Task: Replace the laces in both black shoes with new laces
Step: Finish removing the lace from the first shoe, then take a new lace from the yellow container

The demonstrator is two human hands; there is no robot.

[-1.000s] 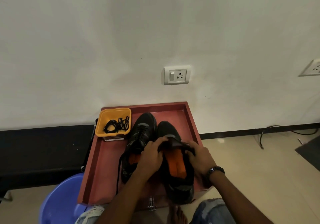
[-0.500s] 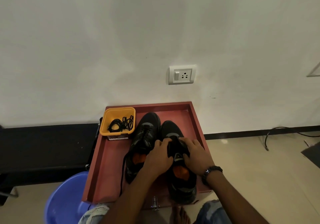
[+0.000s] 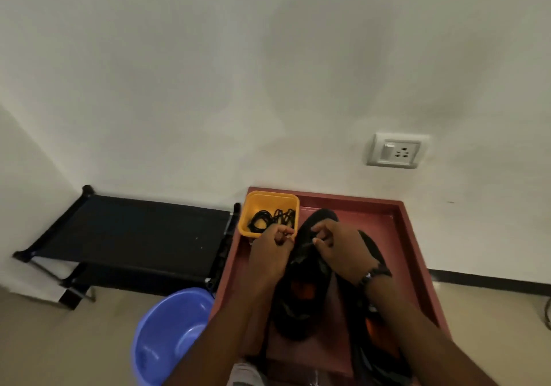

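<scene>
Two black shoes with orange insoles lie side by side in a red tray (image 3: 417, 236). Both my hands hover over the lace area of the left shoe (image 3: 304, 293). My left hand (image 3: 272, 251) has its fingers curled and pinches a black lace end at the shoe's left side. My right hand (image 3: 340, 251) pinches the lace at the shoe's upper middle. My right forearm covers most of the right shoe (image 3: 380, 344). A yellow bin (image 3: 269, 199) at the tray's far left corner holds coiled black laces (image 3: 272, 218).
A blue plastic bucket (image 3: 170, 335) stands on the floor left of the tray. A low black fabric rack (image 3: 134, 230) sits against the wall further left. A wall socket (image 3: 395, 150) is above the tray. Beige floor lies to the right.
Both hands left the tongue of the right shoe and moved left and forward onto the left shoe's laces. The view swung left, so the black rack shows.
</scene>
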